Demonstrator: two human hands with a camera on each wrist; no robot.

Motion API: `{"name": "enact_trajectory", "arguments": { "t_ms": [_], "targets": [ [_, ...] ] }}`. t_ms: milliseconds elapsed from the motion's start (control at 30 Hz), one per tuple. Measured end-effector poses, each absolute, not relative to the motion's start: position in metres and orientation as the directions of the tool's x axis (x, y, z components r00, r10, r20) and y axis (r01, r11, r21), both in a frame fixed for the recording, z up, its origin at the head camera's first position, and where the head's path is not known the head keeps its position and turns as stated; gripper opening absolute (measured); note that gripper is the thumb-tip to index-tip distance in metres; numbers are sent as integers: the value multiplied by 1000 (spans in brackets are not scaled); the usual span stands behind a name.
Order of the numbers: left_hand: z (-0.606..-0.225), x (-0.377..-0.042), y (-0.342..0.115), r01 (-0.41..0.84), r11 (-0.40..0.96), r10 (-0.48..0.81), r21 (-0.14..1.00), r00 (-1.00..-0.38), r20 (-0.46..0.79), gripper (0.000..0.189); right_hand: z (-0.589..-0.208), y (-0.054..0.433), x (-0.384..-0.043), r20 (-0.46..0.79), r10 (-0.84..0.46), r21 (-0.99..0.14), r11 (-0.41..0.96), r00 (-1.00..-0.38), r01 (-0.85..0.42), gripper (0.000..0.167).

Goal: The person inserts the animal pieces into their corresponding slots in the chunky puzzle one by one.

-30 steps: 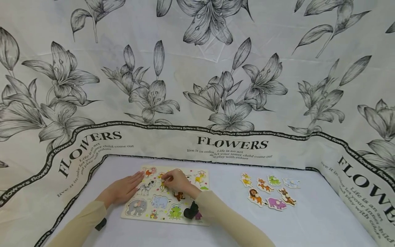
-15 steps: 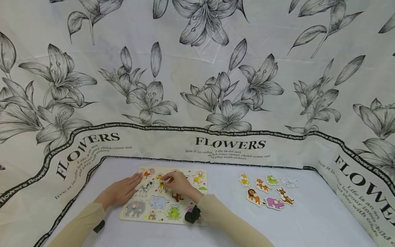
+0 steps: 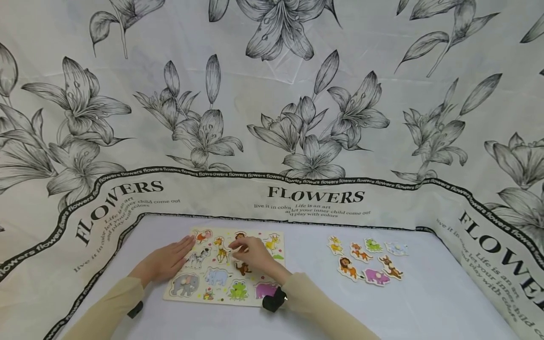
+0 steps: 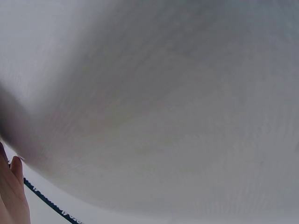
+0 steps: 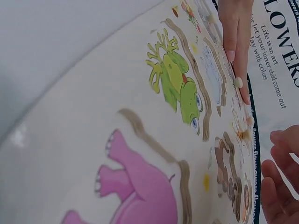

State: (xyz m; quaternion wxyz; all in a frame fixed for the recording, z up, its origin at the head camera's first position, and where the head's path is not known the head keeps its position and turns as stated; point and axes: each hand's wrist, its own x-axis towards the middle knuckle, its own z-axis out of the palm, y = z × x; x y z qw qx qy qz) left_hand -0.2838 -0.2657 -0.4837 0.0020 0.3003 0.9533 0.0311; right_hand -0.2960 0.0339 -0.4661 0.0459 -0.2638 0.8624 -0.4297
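A pale wooden puzzle board (image 3: 199,298) with animal pictures lies on the white cloth. My left hand (image 3: 167,260) rests along its left edge, fingers straight, beside the zebra (image 3: 197,259). Just right of the giraffe (image 3: 221,250), my right hand (image 3: 255,252) hovers over the board with loosely bent fingers. The right wrist view shows this hand (image 5: 282,177) holding nothing, the frog (image 5: 180,79) and purple hippo (image 5: 140,196) pictures close to the camera. A grey elephant piece (image 3: 184,284) and a red monkey piece (image 3: 203,235) sit in the board.
Right of the board lie several loose animal pieces, among them a lion (image 3: 347,269), a purple hippo (image 3: 377,277), a green frog (image 3: 373,244) and a kangaroo (image 3: 392,268). A flower-printed cloth (image 3: 314,141) rises behind the table.
My right hand has let go of the giraffe piece and moved slightly right, leaving the giraffe in full view. The left hand stays at the board's edge.
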Motion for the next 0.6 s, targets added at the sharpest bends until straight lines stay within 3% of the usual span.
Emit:
{"name": "enact_trajectory", "arguments": {
  "t_ms": [433,600],
  "targets": [
    [-486,-282,-266,599,800,595,44,-800,76,51,-466,74,-291,194,-467,-773,469,-863,-427,23],
    [-484,-282,-265,578,813,577,68,-816,34,52,-466,87,-291,185,-451,-772,482,-873,-413,23]
  ]
}}
